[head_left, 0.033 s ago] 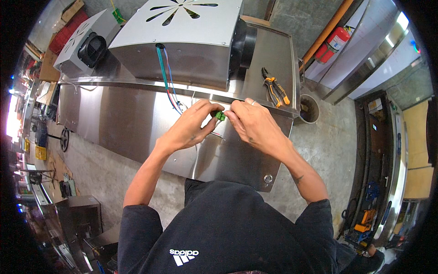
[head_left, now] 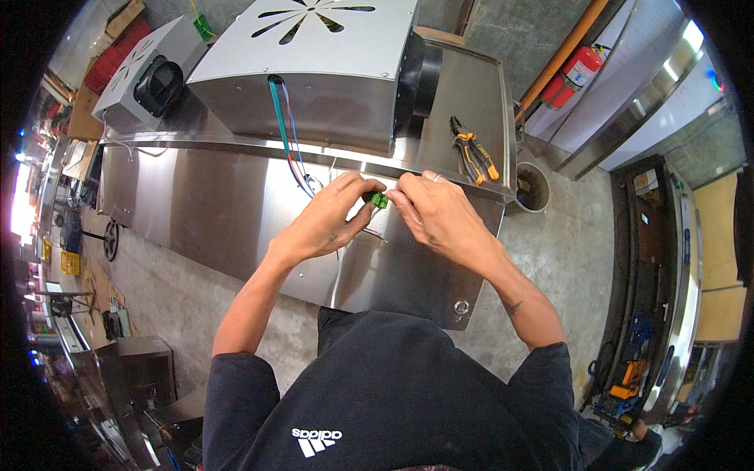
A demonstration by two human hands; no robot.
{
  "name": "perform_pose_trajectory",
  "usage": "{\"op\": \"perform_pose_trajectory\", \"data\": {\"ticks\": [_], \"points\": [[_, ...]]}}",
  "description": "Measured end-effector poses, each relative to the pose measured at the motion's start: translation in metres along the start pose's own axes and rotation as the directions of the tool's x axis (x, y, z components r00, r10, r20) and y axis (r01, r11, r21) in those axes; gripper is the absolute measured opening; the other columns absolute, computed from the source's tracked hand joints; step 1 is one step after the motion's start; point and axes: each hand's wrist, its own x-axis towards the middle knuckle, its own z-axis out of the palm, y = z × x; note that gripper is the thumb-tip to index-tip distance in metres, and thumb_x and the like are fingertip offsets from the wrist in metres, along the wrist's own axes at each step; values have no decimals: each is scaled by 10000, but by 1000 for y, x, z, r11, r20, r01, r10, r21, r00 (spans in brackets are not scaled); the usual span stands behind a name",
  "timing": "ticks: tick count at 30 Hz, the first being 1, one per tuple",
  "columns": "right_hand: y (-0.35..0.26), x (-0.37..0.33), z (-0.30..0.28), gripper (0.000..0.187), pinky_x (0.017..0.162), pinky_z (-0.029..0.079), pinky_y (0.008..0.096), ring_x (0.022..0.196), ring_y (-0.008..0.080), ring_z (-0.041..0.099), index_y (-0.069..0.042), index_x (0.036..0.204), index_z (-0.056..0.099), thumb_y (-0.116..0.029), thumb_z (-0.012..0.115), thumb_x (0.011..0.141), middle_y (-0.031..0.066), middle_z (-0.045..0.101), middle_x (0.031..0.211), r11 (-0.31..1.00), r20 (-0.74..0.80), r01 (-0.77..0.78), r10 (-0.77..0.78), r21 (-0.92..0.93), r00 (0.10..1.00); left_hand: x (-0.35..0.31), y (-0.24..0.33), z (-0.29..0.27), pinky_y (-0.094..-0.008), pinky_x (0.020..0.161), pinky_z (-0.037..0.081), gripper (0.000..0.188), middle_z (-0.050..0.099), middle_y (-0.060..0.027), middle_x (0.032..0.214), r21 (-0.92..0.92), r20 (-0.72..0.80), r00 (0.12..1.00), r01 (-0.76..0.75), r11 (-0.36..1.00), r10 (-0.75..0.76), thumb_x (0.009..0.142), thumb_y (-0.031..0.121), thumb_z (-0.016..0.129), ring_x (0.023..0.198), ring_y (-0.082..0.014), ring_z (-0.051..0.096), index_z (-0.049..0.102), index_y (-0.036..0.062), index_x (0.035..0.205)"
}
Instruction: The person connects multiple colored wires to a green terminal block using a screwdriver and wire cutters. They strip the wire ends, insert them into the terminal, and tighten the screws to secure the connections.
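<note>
My left hand [head_left: 330, 216] pinches a small green block [head_left: 378, 199], which looks like a wire terminal connector, between thumb and fingers. At the block's right side, my right hand [head_left: 436, 208] is closed in a pinch with thumb and forefinger together. What sits between those fingertips is too small to make out. Thin coloured wires [head_left: 297, 169] run down from a green sleeve [head_left: 280, 114] toward the left hand, and their lower ends pass behind it. A pale cable [head_left: 338, 271] hangs down the steel panel below the hands.
A steel box with a slotted light-grey top [head_left: 314, 47] stands on the steel bench [head_left: 196, 204], with a smaller similar box [head_left: 145, 74] to its left. Orange-and-black pliers [head_left: 473, 153] lie at the right. Beyond are a bin [head_left: 532, 188] and a red fire extinguisher [head_left: 573, 77].
</note>
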Motion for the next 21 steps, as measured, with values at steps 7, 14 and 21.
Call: {"op": "perform_pose_trajectory", "data": {"ticks": [7, 14, 21], "points": [[8, 0, 6, 261, 743, 521, 498, 775, 412, 659, -10, 945, 587, -214, 642, 1098, 230, 679, 839, 995, 57, -85, 88, -58, 994, 4, -6, 3, -456, 907, 537, 302, 665, -188, 1101, 43, -45, 998, -40, 998, 41, 967, 16, 694, 1011, -384, 660, 656, -14, 1265], [8, 2, -5, 203, 838, 525, 462, 875, 362, 648, -20, 973, 608, -195, 664, 1061, 172, 686, 913, 982, 63, 38, -27, -185, 998, 9, -11, 2, -463, 935, 537, 309, 662, -188, 1107, 84, -13, 999, -35, 996, 36, 960, 16, 698, 1037, -372, 658, 651, -18, 1264], [20, 7, -18, 136, 849, 543, 427, 918, 298, 661, -37, 983, 643, -159, 703, 980, 97, 660, 895, 832, 263, 418, -339, -364, 903, 9, -9, 4, -457, 928, 540, 340, 643, -178, 1101, 71, 49, 997, -62, 996, 59, 942, -7, 698, 1019, -355, 658, 643, -15, 1277]]}}
